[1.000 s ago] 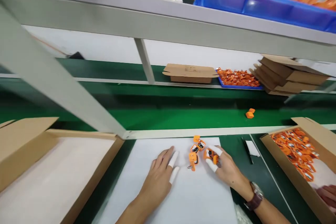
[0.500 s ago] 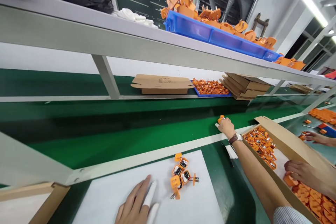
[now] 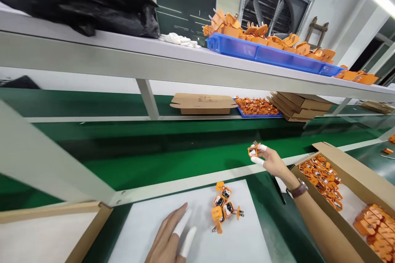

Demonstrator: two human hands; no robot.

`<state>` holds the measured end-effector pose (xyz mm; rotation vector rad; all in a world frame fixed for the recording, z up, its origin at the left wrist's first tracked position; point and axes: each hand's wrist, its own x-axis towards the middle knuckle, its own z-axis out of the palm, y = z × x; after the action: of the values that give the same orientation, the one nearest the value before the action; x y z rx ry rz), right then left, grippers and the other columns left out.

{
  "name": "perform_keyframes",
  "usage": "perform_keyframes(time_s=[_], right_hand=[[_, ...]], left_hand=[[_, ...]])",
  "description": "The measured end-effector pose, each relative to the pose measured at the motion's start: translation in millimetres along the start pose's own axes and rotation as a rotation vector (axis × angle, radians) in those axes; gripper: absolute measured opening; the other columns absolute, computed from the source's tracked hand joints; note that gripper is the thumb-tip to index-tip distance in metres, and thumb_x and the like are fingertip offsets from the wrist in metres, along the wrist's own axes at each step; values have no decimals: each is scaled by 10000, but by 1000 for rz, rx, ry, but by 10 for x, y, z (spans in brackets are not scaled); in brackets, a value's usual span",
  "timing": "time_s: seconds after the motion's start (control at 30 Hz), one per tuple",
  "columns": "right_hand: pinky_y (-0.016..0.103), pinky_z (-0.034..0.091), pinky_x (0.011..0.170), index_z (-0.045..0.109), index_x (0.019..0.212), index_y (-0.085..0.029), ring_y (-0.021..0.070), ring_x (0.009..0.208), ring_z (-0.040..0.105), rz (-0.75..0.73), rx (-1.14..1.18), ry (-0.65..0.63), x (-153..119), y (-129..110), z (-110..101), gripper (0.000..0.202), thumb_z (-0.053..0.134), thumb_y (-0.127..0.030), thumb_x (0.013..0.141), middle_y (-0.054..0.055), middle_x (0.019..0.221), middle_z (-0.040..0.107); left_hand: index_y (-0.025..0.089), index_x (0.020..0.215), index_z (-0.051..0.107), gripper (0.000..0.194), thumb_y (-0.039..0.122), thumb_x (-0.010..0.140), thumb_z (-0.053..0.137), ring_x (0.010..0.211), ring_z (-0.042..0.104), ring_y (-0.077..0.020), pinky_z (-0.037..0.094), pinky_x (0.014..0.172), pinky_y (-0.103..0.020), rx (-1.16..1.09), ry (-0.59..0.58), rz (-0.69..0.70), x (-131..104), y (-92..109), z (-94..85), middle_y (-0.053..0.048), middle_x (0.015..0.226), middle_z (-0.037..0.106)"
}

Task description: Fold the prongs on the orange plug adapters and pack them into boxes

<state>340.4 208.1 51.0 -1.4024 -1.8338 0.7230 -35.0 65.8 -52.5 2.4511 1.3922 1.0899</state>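
Note:
My right hand (image 3: 271, 161), with white finger cots and a wristwatch, pinches an orange plug housing (image 3: 253, 152) above the green conveyor belt. The housing's open side shows white and dark inner parts, and metal prongs stick up from it. On the white sheet (image 3: 148, 222), my left hand (image 3: 169, 234) rests with fingers stretched out, also wearing white finger cots, and holds nothing. To its right lies a small cluster of orange plug housings (image 3: 227, 208), several of them open with dark parts inside and covers with prongs hanging beside them.
A cardboard box (image 3: 368, 172) of orange plug parts stands at right, another box (image 3: 89, 230) at lower left. Behind the belt (image 3: 191, 152) are a flattened-lid carton (image 3: 205, 102) and a blue tray (image 3: 259, 115). Overhead, the shelf (image 3: 185, 63) carries another blue tray (image 3: 262, 52) and black bags.
My right hand has lifted off the belt, bringing a plug housing closer and turning its open side toward me. My view has shifted left; the co-worker's hands at right are out of sight.

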Motion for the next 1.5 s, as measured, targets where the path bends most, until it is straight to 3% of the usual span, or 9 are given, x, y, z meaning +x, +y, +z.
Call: perform_keyframes(time_s=[0.13,0.27,0.4,0.57,0.77,0.93,1.07,1.23,1.5], right_hand=[[428,485,1062,669,1078,-205,239,1165,643,-196,144,-205,-499,-640,323,236,695,-348,893,96,1245,689],[441,406,1140,665,1147,-244,245,1328,496,-377,128,-446,-830,-1039,635,268,718,-283,887,85,1419,570],[482,337,1189,575,1314,-281,252,1391,416,-524,52,-541,-990,-1065,836,418,689,-260,913,89,1503,484],[466,430,1128,345,1494,-279,253,1337,476,-572,28,-467,-1120,-956,868,672,684,-257,914,132,1429,510],[420,553,955,590,1297,-263,238,1137,605,-764,-166,-296,-1262,-914,878,358,563,-134,964,110,1208,619],[467,572,928,555,1316,-194,278,1096,637,-838,-241,-256,-1412,-892,938,374,573,-131,948,149,1202,661],[477,578,919,522,1334,-209,276,1083,655,-825,-158,-168,-1481,-808,1040,402,564,-107,948,148,1172,677],[464,560,971,419,1436,-260,256,1161,622,-734,-13,-133,-1495,-646,1141,552,593,-97,937,134,1266,630],[429,588,892,409,1450,-269,249,1077,649,-683,60,-182,-1551,-636,1258,600,586,-48,921,122,1180,669]], left_hand=[[232,1259,610,377,180,886,592,1170,655,-271,555,999,-414,-324,132,-238,87,314,-79,-105,1303,677],[230,1320,587,380,328,954,560,1069,709,-270,585,917,-405,-932,-11,-470,204,665,-131,-128,1248,712],[205,1277,632,419,332,882,691,1107,679,-274,540,977,-402,-1267,-131,-533,324,842,-221,-124,1227,709],[185,1188,672,347,161,842,682,1009,676,-236,542,917,-380,-1033,-136,-463,315,881,-192,-89,1061,716],[202,1246,622,539,-24,771,506,880,634,-202,561,732,-321,-357,94,-106,181,884,-114,-99,1064,635],[175,1112,638,401,-14,792,485,962,642,-223,568,797,-332,-191,113,-111,152,952,-160,-107,1044,617],[207,1118,632,288,96,875,523,934,656,-197,567,828,-336,-275,60,-212,143,953,-210,-81,1057,636],[199,1121,639,245,224,878,619,1033,692,-207,572,930,-345,-759,-81,-529,91,903,-176,-78,1129,708],[161,950,699,188,296,820,717,902,738,-229,604,846,-346,-961,46,-766,-29,912,58,-85,985,781]])
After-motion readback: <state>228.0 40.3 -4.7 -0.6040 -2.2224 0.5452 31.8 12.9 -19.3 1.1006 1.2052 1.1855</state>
